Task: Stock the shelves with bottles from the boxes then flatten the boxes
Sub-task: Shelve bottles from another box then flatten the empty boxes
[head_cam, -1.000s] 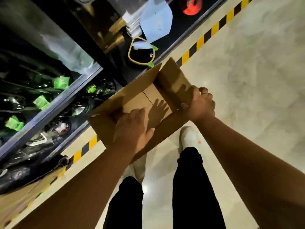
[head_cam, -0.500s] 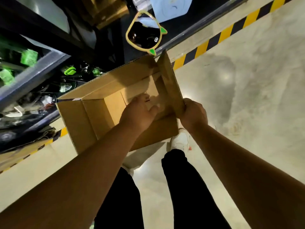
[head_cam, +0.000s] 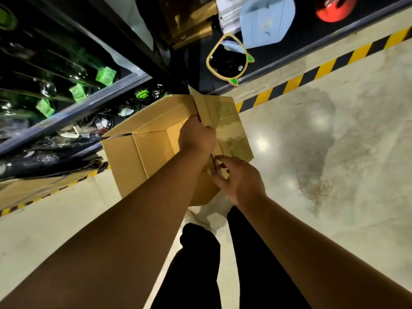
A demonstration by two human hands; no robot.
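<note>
Cardboard box [head_cam: 145, 157] at frame centre, held off the floor [head_cam: 334, 163], open side facing the camera. Nothing visible inside, bare brown walls only. A flap with a printed label [head_cam: 225, 112] stands up on the box's right side.

Left grip [head_cam: 197, 137]: fingers curled over the edge where that flap meets the box, gripping the cardboard. Right grip [head_cam: 239, 177]: just below, fingers half bent against the box's near right corner, touching it; cannot tell whether it actually clamps the edge.

Upper left: shelves [head_cam: 78, 110] packed with dark bottles [head_cam: 46, 89] carrying green tags [head_cam: 106, 75]. More bottles [head_cam: 126, 110] on the lower level, just behind the box.

Lower left: flat cardboard [head_cam: 33, 190] lying at the shelf foot, over the yellow-black stripe [head_cam: 312, 74].

Top of frame, on a dark ledge: brown cartons [head_cam: 189, 23], a pale blue item [head_cam: 265, 21], a red round thing [head_cam: 334, 7], a yellow-rimmed cat-eared piece [head_cam: 227, 61], dark in the middle.

Bottom centre: black trouser legs [head_cam: 200, 264], white shoe [head_cam: 198, 219] under the box.
</note>
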